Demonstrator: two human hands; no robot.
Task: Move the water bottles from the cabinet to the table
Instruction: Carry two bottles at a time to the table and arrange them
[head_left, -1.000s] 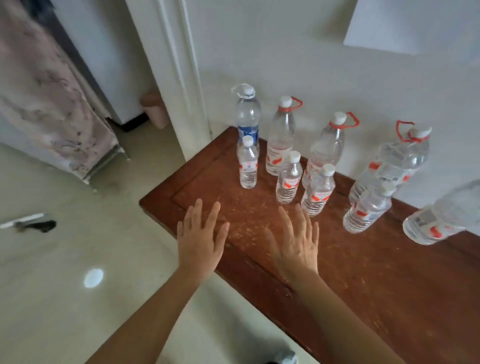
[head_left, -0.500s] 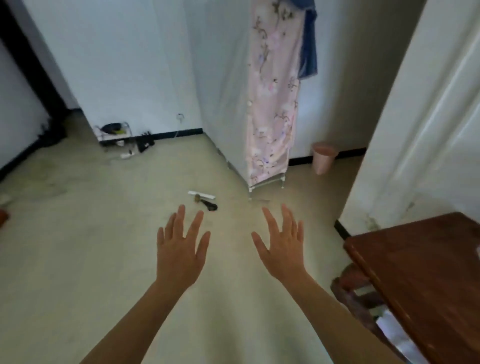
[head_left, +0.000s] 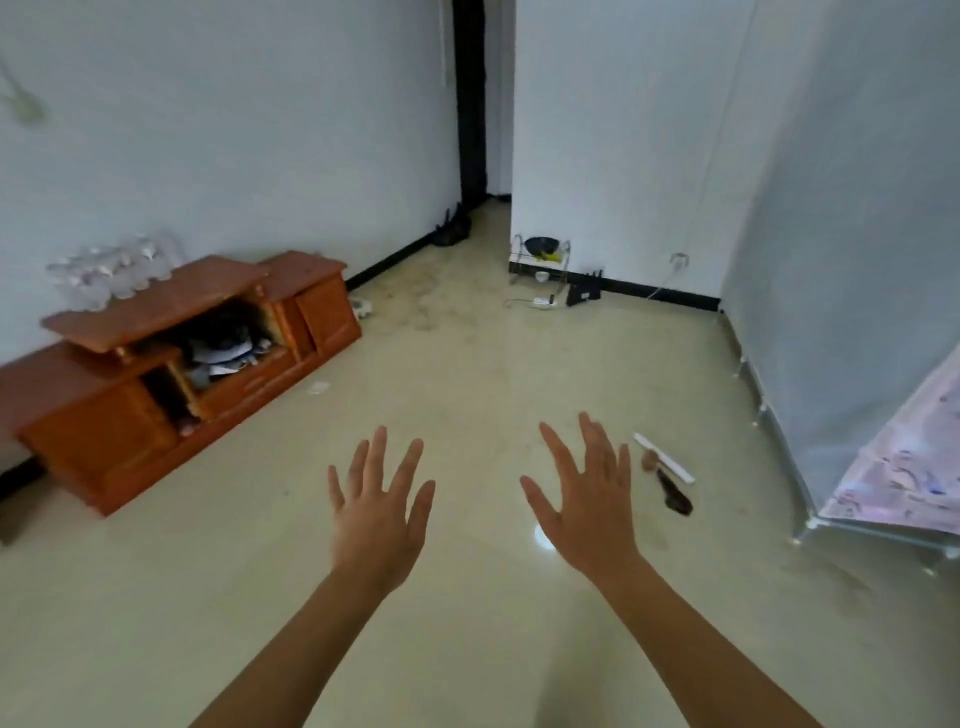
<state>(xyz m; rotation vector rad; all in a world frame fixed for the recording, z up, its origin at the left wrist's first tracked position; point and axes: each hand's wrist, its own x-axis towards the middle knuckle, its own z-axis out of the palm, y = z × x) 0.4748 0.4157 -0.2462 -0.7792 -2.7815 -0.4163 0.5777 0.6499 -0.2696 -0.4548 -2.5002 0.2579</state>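
A low orange-brown wooden cabinet (head_left: 171, 358) stands against the left wall. Several clear water bottles (head_left: 111, 273) are clustered on its raised top at the far left, blurred. My left hand (head_left: 379, 512) and my right hand (head_left: 587, 506) are held out in front of me over the floor, fingers spread and straight, holding nothing. Both hands are well away from the cabinet, to its right and nearer to me. The table is out of view.
A fabric wardrobe (head_left: 852, 291) with a metal frame fills the right side. A white strip and a dark object (head_left: 670, 480) lie on the floor right of my right hand. A small wire rack (head_left: 540, 260) and cables stand by the far wall. A dark doorway (head_left: 470, 104) opens ahead.
The view has swung left from the table with bottles, past the wardrobe, to the room with the cabinet. Both hands stay spread and empty in front of me.
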